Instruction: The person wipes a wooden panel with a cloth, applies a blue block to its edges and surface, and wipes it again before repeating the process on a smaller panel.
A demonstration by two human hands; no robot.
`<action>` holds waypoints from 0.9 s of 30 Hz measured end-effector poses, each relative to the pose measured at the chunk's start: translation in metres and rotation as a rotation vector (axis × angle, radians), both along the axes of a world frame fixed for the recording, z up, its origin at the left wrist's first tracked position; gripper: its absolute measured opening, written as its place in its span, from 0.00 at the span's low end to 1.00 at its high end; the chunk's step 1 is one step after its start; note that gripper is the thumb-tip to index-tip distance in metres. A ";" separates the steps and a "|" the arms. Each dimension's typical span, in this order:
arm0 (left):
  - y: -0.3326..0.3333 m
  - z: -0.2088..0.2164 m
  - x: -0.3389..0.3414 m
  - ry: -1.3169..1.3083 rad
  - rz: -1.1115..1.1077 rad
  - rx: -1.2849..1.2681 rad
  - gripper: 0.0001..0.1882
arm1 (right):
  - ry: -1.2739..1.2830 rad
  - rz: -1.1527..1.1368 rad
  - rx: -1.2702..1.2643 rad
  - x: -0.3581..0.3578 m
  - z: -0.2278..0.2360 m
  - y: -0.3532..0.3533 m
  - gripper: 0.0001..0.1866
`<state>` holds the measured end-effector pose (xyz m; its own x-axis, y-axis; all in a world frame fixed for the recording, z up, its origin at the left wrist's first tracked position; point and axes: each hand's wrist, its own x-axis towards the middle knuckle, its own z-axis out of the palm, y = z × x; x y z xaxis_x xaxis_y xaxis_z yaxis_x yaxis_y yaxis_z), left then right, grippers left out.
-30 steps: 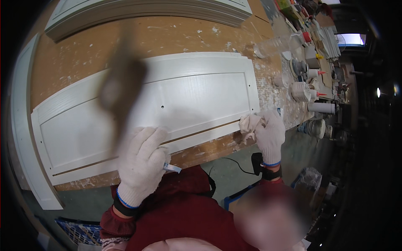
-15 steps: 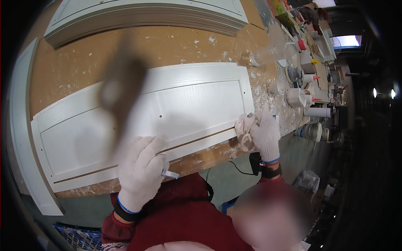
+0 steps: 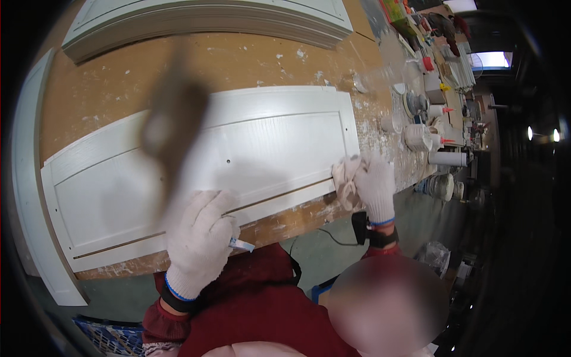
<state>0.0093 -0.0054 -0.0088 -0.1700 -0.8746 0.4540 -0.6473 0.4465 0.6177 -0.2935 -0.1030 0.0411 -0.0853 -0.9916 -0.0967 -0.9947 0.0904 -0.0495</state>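
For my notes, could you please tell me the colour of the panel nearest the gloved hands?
The panel is white, best seen in the head view.

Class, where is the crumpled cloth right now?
In the head view, right of centre, the crumpled cloth is in the gloved right hand, at the near right corner of the white panel.

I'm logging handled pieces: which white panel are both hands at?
The middle panel: the left hand lies over it and the right hand holds a cloth at its right end. Neither hand touches the left-side panel or far stack.
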 end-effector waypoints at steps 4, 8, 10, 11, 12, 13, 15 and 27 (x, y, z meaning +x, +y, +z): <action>-0.003 0.005 0.003 0.034 -0.024 0.006 0.15 | -0.030 0.024 -0.018 -0.001 -0.004 0.016 0.11; 0.002 0.003 -0.001 -0.056 0.029 -0.032 0.12 | -0.103 0.021 0.027 0.004 0.002 0.061 0.08; 0.003 0.002 0.000 -0.068 0.019 -0.057 0.13 | -0.147 0.053 0.046 0.004 -0.001 0.082 0.08; 0.004 0.000 0.000 -0.056 0.013 -0.064 0.14 | -0.154 0.045 0.035 0.005 -0.002 0.092 0.08; 0.006 0.000 0.001 -0.046 0.007 -0.071 0.16 | -0.209 0.024 0.071 0.008 -0.004 0.102 0.07; 0.006 -0.001 0.000 -0.054 0.000 -0.086 0.16 | -0.264 0.006 0.104 0.011 -0.007 0.109 0.07; 0.009 0.000 0.000 -0.083 0.011 -0.078 0.15 | -0.285 0.116 0.137 0.017 -0.021 0.124 0.06; 0.082 0.019 0.046 0.073 -0.007 0.039 0.14 | -0.535 0.353 0.217 0.095 -0.027 0.128 0.14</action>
